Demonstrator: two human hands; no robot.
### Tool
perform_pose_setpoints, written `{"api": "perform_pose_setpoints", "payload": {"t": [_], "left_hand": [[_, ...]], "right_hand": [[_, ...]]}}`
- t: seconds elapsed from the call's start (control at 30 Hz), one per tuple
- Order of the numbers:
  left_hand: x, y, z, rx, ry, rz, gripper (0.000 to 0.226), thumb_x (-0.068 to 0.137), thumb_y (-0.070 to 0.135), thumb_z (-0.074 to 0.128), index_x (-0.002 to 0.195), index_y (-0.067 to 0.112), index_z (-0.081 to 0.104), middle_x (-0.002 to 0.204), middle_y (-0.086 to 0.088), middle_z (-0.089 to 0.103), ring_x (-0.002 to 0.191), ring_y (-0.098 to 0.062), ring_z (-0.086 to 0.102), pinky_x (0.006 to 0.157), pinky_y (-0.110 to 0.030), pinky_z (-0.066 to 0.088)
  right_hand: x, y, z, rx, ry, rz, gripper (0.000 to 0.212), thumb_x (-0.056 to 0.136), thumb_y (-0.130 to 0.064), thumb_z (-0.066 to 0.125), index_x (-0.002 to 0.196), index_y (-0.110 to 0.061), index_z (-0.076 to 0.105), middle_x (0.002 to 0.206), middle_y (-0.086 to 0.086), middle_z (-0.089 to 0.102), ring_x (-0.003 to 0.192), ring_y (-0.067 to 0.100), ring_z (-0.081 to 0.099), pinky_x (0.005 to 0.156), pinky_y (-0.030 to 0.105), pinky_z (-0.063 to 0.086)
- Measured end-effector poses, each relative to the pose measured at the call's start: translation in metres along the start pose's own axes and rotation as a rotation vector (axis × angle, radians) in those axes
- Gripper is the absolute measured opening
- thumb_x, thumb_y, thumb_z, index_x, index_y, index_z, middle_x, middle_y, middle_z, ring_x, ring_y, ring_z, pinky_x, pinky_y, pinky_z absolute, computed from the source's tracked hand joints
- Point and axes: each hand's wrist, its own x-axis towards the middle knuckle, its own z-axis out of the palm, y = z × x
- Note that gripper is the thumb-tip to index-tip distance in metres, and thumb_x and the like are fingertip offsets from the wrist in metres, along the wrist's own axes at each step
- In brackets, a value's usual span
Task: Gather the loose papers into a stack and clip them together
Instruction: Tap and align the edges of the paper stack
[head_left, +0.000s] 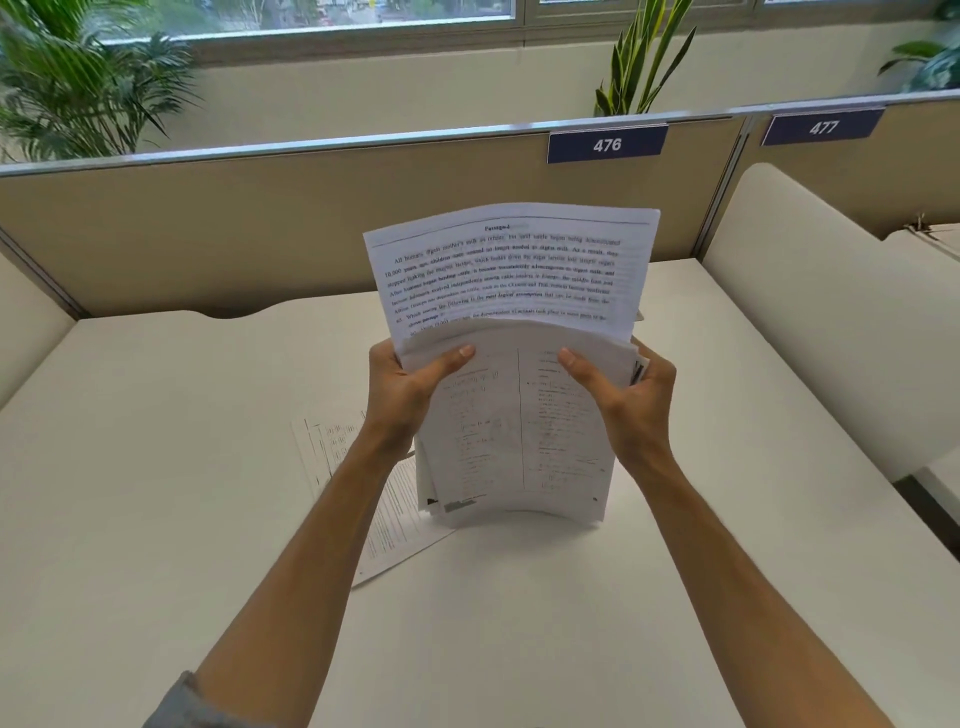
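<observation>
A stack of printed papers (511, 415) stands on its lower edge on the white desk (156, 467), bowed toward me. One sheet headed "Passage" sticks up higher than the others at the back. My left hand (410, 389) grips the stack's left edge, thumb across the front. My right hand (623, 395) grips the right edge the same way, and something small and dark shows at its fingers; what it is I cannot tell. Two loose sheets (358, 478) lie flat on the desk under my left forearm.
Beige partitions (260, 234) with number plates 476 (607, 145) and 477 close the desk at the back. A white side panel (831, 322) rises on the right. Potted plants (67, 88) stand behind the partition below a window.
</observation>
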Motion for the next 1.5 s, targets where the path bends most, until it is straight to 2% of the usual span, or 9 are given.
{"api": "perform_pose_setpoints", "payload": {"t": [0.27,0.47,0.6,0.73,0.93,1.1,1.2,1.37,1.5], "left_hand": [[-0.003,-0.006,-0.007,0.012,-0.068,-0.067,0.035,0.066,0.031,0.077,0.1,0.028,0.071,0.092,0.007,0.075,0.085,-0.021,0.072,0.067,-0.033,0.059],[-0.007,-0.025,-0.011,0.024,-0.055,-0.21,0.028,0.061,0.038,0.079,0.088,0.041,0.076,0.091,0.006,0.076,0.086,-0.02,0.073,0.071,-0.038,0.061],[-0.016,-0.042,-0.011,0.05,-0.034,-0.299,0.025,0.067,0.026,0.078,0.088,0.039,0.075,0.092,0.006,0.076,0.093,-0.027,0.07,0.077,-0.045,0.06],[-0.022,-0.049,-0.012,0.085,-0.05,-0.32,0.028,0.069,0.024,0.077,0.092,0.038,0.073,0.094,0.006,0.076,0.095,-0.028,0.07,0.079,-0.048,0.06],[-0.013,-0.037,-0.01,0.1,-0.098,-0.285,0.027,0.07,0.027,0.075,0.091,0.042,0.072,0.09,0.011,0.076,0.088,-0.018,0.072,0.073,-0.038,0.061],[-0.011,-0.037,-0.007,0.081,-0.127,-0.279,0.031,0.07,0.026,0.075,0.1,0.034,0.069,0.095,0.003,0.074,0.095,-0.029,0.07,0.076,-0.044,0.061],[-0.021,-0.051,-0.007,0.078,-0.099,-0.327,0.028,0.073,0.024,0.077,0.098,0.035,0.07,0.097,0.002,0.074,0.097,-0.03,0.069,0.079,-0.048,0.06],[-0.029,-0.062,-0.002,0.037,-0.025,-0.324,0.026,0.086,0.01,0.069,0.098,0.033,0.072,0.095,0.006,0.076,0.096,-0.027,0.07,0.075,-0.043,0.061],[-0.025,-0.055,-0.001,0.053,0.021,-0.268,0.024,0.081,0.016,0.075,0.101,0.029,0.071,0.096,0.003,0.075,0.096,-0.027,0.07,0.077,-0.043,0.061]], "right_hand": [[-0.006,0.013,-0.009,0.068,-0.016,0.128,0.021,0.07,-0.02,0.081,0.089,-0.017,0.073,0.082,-0.007,0.076,0.076,0.02,0.074,0.063,0.029,0.059],[-0.011,0.026,-0.008,-0.047,-0.005,0.15,0.028,0.072,-0.016,0.084,0.099,-0.013,0.074,0.089,-0.006,0.074,0.074,0.01,0.072,0.06,0.019,0.056],[-0.022,0.043,-0.011,-0.109,-0.023,0.195,0.035,0.073,-0.02,0.084,0.105,-0.012,0.074,0.096,-0.003,0.075,0.08,0.013,0.072,0.063,0.021,0.058],[-0.039,0.054,-0.012,-0.184,-0.028,0.215,0.03,0.07,-0.028,0.085,0.097,-0.025,0.073,0.092,-0.008,0.075,0.082,0.012,0.073,0.063,0.021,0.059],[-0.034,0.045,-0.014,-0.133,0.016,0.143,0.041,0.069,-0.028,0.085,0.106,-0.014,0.074,0.096,-0.002,0.075,0.08,0.014,0.072,0.064,0.023,0.06],[-0.026,0.043,-0.013,-0.017,-0.013,0.242,0.017,0.076,-0.014,0.081,0.088,-0.024,0.075,0.079,-0.012,0.076,0.071,0.01,0.072,0.06,0.021,0.056],[-0.029,0.047,-0.011,0.029,0.007,0.306,0.006,0.081,-0.014,0.076,0.082,-0.02,0.075,0.073,-0.01,0.076,0.068,0.012,0.072,0.059,0.023,0.056],[-0.035,0.047,0.002,0.042,0.109,0.267,0.003,0.083,-0.016,0.075,0.082,-0.019,0.075,0.071,-0.01,0.075,0.064,0.01,0.07,0.057,0.023,0.057],[-0.034,0.041,0.012,0.037,0.138,0.21,0.009,0.08,-0.016,0.077,0.088,-0.016,0.073,0.079,-0.007,0.073,0.069,0.012,0.07,0.057,0.017,0.054]]}}
